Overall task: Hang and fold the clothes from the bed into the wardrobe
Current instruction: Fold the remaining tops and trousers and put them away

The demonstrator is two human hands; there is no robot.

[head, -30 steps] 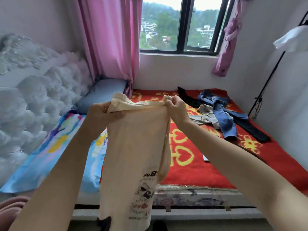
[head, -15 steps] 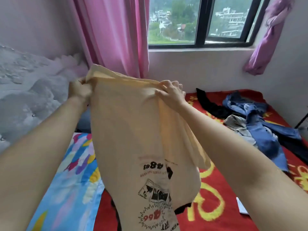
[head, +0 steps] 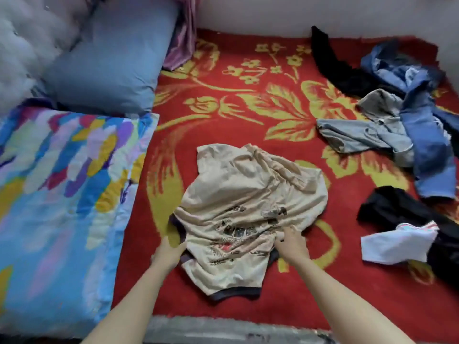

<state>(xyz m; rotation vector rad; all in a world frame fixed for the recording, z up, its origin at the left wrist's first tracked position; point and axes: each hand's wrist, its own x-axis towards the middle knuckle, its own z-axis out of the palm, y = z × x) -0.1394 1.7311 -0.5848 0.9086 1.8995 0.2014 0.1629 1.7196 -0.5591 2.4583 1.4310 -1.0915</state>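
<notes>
Near the bed's (head: 248, 78) front edge lies a crumpled shirt (head: 248, 189); left hand (head: 169, 254) grips its side, right hand (head: 293, 244) touches it, grip unclear.

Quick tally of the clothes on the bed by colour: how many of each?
Beige: 1, T-shirt
Blue: 1, jeans
Grey: 1, top
Black: 2, far piece, near piece; cannot tell whether they join under the jeans
White: 1, garment
Total: 6
</notes>
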